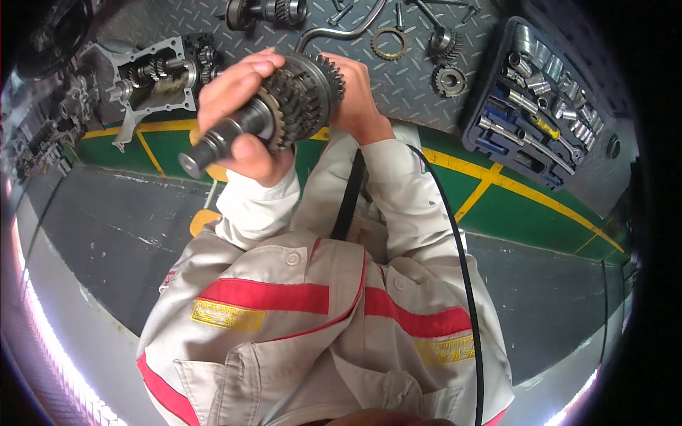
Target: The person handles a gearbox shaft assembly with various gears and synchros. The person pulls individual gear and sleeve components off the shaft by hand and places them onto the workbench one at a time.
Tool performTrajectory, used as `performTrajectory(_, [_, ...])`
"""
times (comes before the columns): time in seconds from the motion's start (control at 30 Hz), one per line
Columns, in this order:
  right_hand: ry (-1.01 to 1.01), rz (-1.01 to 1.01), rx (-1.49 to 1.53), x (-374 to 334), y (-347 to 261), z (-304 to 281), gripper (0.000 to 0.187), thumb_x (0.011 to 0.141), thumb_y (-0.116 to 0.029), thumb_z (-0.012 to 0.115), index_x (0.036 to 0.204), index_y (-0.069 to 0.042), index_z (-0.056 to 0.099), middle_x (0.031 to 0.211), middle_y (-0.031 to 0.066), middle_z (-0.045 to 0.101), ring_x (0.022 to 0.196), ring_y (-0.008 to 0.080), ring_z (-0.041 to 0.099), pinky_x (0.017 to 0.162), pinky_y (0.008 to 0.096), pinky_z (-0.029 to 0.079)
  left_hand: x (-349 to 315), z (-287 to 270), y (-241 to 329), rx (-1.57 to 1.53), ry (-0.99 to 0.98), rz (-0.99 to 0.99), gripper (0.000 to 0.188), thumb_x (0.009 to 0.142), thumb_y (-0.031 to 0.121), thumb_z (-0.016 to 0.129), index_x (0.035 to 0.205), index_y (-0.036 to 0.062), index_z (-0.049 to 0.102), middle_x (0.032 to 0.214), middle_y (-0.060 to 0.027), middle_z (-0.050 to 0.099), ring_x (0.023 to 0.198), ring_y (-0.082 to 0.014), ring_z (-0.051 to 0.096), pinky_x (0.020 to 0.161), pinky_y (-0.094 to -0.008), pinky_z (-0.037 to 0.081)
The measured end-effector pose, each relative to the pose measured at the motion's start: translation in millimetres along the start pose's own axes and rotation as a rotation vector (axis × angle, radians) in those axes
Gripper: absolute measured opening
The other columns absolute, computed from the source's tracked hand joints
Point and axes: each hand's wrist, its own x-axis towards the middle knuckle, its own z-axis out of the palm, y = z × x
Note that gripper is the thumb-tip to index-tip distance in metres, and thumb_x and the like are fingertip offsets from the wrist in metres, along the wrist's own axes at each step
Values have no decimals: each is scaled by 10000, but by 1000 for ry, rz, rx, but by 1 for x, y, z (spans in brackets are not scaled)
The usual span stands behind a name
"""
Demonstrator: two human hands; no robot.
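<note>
Just in front of the bench edge I hold up a gear shaft (302, 103), tilted, with several toothed gears and a brass-coloured ring on it. Its bare stepped end points down to the left. My left hand (231, 96) is wrapped round that end, thumb below and fingers over the top. At the other end, my right hand (357, 96) grips the shaft beside the large gears, most of its fingers hidden behind them. Closest to the gears on the bench lie a bent metal bar (341, 33) and a brass-coloured ring (389, 44).
The bench has a diamond-plate top (398, 85). An opened gearbox housing (167, 82) stands at left, another gear shaft (266, 11) at the back. Right of centre lie a small gear (450, 81) and a geared shaft (445, 42). A socket set case (490, 106) lies open at right.
</note>
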Motion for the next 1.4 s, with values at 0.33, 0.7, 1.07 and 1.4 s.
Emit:
performTrajectory(0.33, [90, -45, 144, -26, 36, -7, 233, 595, -132, 692, 765, 7, 614, 727, 146, 629, 645, 333, 621, 595, 366, 498, -20, 23, 1, 31, -209, 115, 418, 886, 346, 553, 995, -57, 544, 959, -195, 581, 867, -357, 623, 808, -524, 505])
performTrajectory(0.7, [183, 130, 361, -36, 46, 2, 142, 619, -93, 666, 708, -1, 604, 667, 107, 603, 573, 289, 599, 521, 344, 461, 1, 17, 21, 254, -544, -49, 536, 878, 524, 526, 1043, 14, 547, 1140, -180, 518, 1091, -386, 553, 938, -462, 452])
performTrajectory(1.07, [174, -196, 207, -32, 53, 1, 152, 627, -94, 664, 691, 8, 572, 621, 113, 550, 520, 289, 545, 475, 346, 421, -2, -8, 27, 361, -626, 55, 523, 768, 415, 717, 1075, 31, 538, 1229, -194, 464, 1145, -378, 494, 994, -470, 385])
performTrajectory(1.4, [178, -184, 136, -38, 48, -3, 179, 617, -101, 670, 711, 20, 578, 674, 146, 582, 583, 324, 581, 527, 357, 465, -3, -11, 44, 370, -664, -14, 536, 709, 376, 735, 1093, 39, 574, 1188, -168, 541, 1129, -367, 494, 953, -453, 402])
